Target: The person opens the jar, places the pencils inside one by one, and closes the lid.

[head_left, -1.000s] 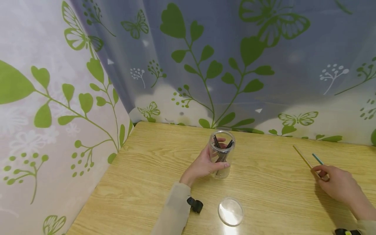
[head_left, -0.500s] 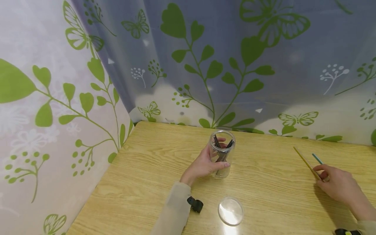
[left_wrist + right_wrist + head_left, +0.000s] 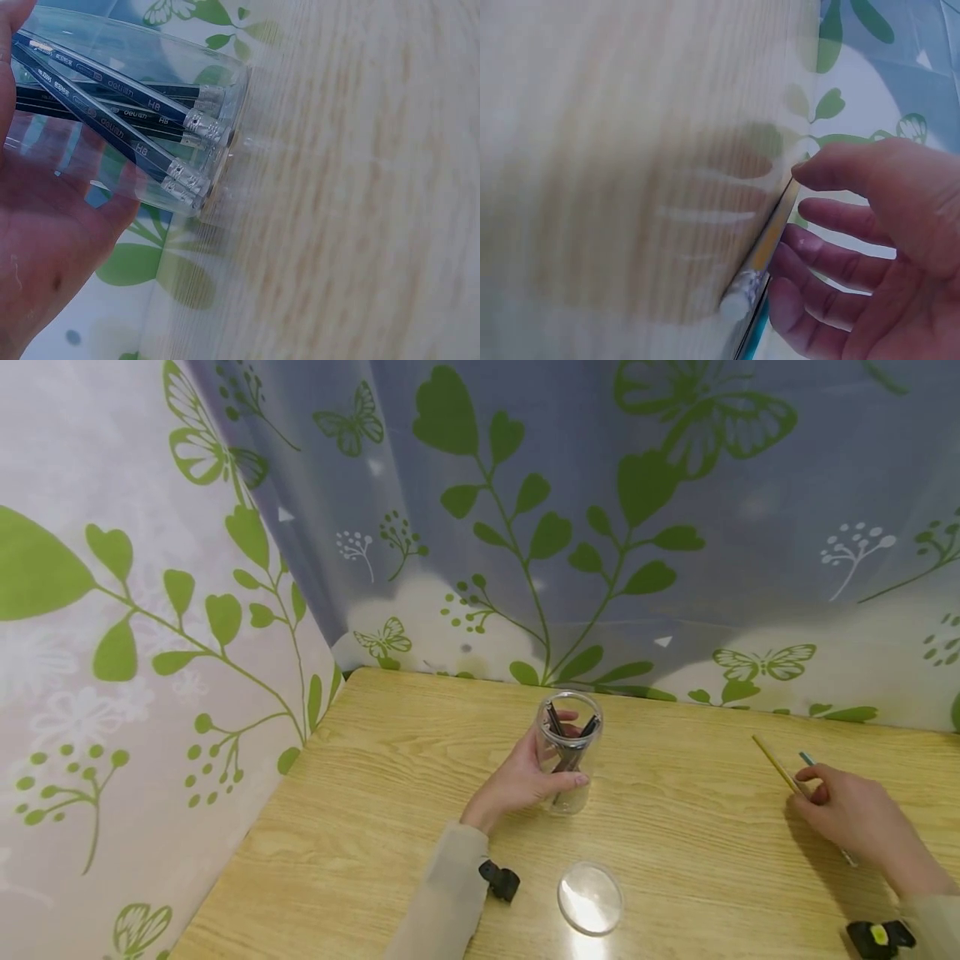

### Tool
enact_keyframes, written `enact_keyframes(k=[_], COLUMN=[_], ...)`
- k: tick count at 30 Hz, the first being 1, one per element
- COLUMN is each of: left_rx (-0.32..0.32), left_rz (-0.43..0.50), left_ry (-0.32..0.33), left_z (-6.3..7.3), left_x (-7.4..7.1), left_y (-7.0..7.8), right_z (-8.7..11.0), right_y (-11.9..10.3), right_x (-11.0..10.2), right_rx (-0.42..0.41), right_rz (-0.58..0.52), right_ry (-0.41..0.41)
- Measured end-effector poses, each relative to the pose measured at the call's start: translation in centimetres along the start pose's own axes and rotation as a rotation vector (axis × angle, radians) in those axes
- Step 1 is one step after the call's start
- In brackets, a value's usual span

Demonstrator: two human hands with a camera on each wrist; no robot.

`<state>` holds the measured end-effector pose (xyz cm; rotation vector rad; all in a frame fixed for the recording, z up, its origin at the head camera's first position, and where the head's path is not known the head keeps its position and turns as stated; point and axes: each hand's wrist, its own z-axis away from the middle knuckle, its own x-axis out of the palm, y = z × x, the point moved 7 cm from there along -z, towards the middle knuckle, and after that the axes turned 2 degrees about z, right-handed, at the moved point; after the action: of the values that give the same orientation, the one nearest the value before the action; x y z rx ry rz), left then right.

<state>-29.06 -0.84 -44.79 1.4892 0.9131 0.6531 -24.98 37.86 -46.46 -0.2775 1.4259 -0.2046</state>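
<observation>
My left hand [image 3: 521, 781] grips a clear jar [image 3: 555, 802], fingers behind it and thumb in front. Several dark pencils [image 3: 112, 116] with silver ferrules lean inside; "deli" and "HB" show on them in the left wrist view. At the right, my right hand [image 3: 855, 818] has its thumb and fingers around a yellow pencil [image 3: 774, 762]. Its silver ferrule and white eraser end show in the right wrist view, where the thumb tip meets the yellow pencil [image 3: 769, 240]. Just beside it lies a teal pencil [image 3: 807, 758], mostly hidden behind the hand.
A round clear lid [image 3: 590, 898] lies on the wooden table [image 3: 360, 793], nearer than the jar. A curtain [image 3: 570, 568] printed with leaves and butterflies hangs along the back edge, and another patterned sheet [image 3: 135, 710] along the left.
My right hand has shifted up and to the left along the yellow pencil, and a pencil end now shows below it. My left hand and the jar stay put.
</observation>
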Motion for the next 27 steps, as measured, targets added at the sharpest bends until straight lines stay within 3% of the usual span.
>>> enact_keyframes(k=[9,19,23,27], left_rx=[-0.011,-0.011,-0.008,-0.004], left_rz=[-0.006,-0.001,-0.001,0.002], left_ry=[0.007,0.001,0.0,0.0], left_z=[0.0,-0.2,-0.2,-0.1], left_x=[-0.1,-0.1,0.0,0.0], left_y=[-0.2,-0.3,-0.3,-0.3], right_z=[-1.7,-1.7,-1.2,-0.7], right_y=[-0.5,-0.9,-1.5,-2.3], right_x=[-0.5,-0.9,-1.3,-2.0], right_rx=[-0.064,-0.019,-0.016,-0.009], right_rz=[0.002,-0.044,-0.086,-0.135], right_ry=[0.057,0.065,0.118,0.221])
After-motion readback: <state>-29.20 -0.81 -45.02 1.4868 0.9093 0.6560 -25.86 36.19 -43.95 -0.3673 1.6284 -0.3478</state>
